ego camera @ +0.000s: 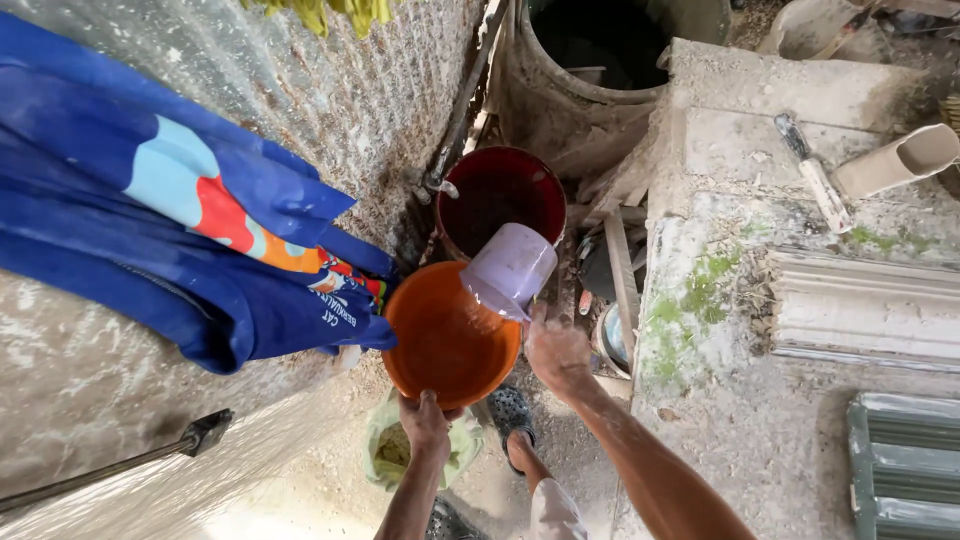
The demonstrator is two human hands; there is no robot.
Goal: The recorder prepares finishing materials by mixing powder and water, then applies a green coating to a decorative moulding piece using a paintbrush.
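While the left hand (425,420) is gripping the near rim of the orange basin (450,340), the right hand (556,348) is holding a pale purple cup (510,270) tipped mouth-down over it. Pouring seems to be under way or just finishing; no stream is showing, and the basin's fill level is unclear. Behind it, 1 dark red bucket (500,195) is sitting under a tap (440,183), apparently holding water.
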